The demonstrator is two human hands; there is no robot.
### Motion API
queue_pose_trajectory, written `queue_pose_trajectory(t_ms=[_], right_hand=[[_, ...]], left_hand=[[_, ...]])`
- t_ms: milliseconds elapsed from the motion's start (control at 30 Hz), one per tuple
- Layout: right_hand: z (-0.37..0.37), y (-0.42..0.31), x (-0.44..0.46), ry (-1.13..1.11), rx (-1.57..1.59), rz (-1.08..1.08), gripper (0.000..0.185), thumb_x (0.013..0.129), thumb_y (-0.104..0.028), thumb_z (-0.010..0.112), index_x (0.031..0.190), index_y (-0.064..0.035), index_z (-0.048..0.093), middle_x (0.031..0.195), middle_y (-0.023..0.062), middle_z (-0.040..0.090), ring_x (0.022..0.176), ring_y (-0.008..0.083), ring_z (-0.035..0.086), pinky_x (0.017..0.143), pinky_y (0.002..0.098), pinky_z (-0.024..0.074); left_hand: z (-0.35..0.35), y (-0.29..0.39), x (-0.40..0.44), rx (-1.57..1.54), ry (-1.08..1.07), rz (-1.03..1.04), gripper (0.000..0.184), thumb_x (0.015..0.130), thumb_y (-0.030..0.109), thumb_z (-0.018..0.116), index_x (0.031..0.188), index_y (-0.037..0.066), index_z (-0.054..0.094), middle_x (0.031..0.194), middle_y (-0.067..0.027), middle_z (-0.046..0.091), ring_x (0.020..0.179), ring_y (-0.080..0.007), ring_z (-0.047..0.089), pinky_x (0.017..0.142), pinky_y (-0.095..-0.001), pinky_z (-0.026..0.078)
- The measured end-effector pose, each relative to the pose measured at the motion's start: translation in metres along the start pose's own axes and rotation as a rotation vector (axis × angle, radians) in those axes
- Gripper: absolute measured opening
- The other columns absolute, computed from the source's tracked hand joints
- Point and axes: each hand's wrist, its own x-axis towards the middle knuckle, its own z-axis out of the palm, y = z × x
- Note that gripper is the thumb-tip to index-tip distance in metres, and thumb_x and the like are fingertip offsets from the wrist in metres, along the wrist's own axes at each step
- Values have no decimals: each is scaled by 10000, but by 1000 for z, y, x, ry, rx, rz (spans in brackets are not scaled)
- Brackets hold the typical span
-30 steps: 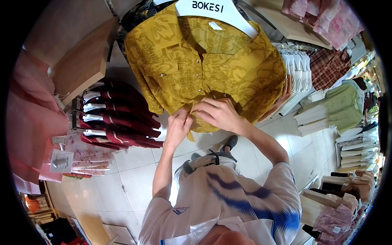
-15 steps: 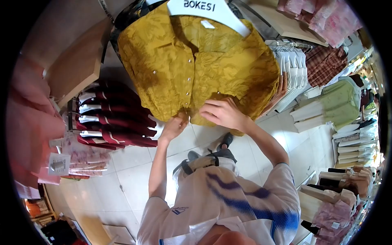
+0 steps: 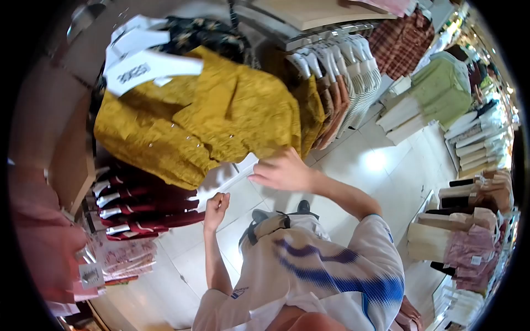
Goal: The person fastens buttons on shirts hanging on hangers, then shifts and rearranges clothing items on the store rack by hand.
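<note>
A mustard-yellow buttoned shirt (image 3: pixel 243 105) hangs in front of me on a white hanger (image 3: pixel 149 70), tilted, with its small pale buttons running down the front. My right hand (image 3: pixel 286 171) is at the shirt's lower hem, fingers bent and partly smeared; I cannot see whether cloth lies between them. Below the hem and apart from it, my left hand (image 3: pixel 216 211) is closed, with nothing visible in it. Behind the shirt hangs a dark patterned garment (image 3: pixel 207 41).
Dark red garments (image 3: pixel 149 207) hang at lower left, beside pink clothes (image 3: pixel 44 220). Striped tops (image 3: pixel 361 83) hang on a rail to the right, near a plaid shirt (image 3: pixel 400 44) and a light green top (image 3: pixel 441 88). Pale tiled floor (image 3: pixel 359 165) lies below.
The view has turned, so the shirt now sits further left and tilted. My left hand has come off the hem and moved down and left; my right hand is still near the hem.
</note>
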Motion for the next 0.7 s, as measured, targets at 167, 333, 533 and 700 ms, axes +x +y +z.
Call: queue_pose_trajectory(t_ms=[167, 333, 533, 700], right_hand=[[-55, 19, -29, 557, 87, 126, 157, 829, -222, 713, 782, -99, 628, 683, 16, 572, 516, 181, 558, 472, 298, 461], [-28, 157, -36, 482, -349, 557, 363, 840, -254, 703, 1073, -7, 573, 924, 137, 595, 799, 278, 650, 604, 392, 527], [32, 242, -31, 93, -437, 966, 378, 847, -154, 625, 1130, -2, 428, 1037, 182, 595, 883, 360, 663, 730, 467, 558], [42, 272, -35, 274, -175, 1088, 377, 826, -178, 649, 1081, -30, 414, 923, 235, 648, 865, 433, 636, 736, 541, 517]], left_hand=[[26, 14, 19, -94, -60, 28, 334, 985, 121, 571, 720, 40, 384, 635, 30, 358, 595, -58, 301, 532, -245, 284], [43, 29, 29, -59, -91, 57, 294, 974, 91, 571, 747, 29, 396, 665, 25, 356, 623, -63, 310, 562, -233, 306], [58, 45, 33, -23, -107, 100, 264, 960, 65, 583, 763, 18, 413, 675, 9, 401, 622, -75, 334, 572, -234, 333], [52, 62, 31, -3, -81, 113, 248, 959, 57, 575, 767, 18, 423, 681, -1, 419, 633, -89, 352, 586, -242, 344]])
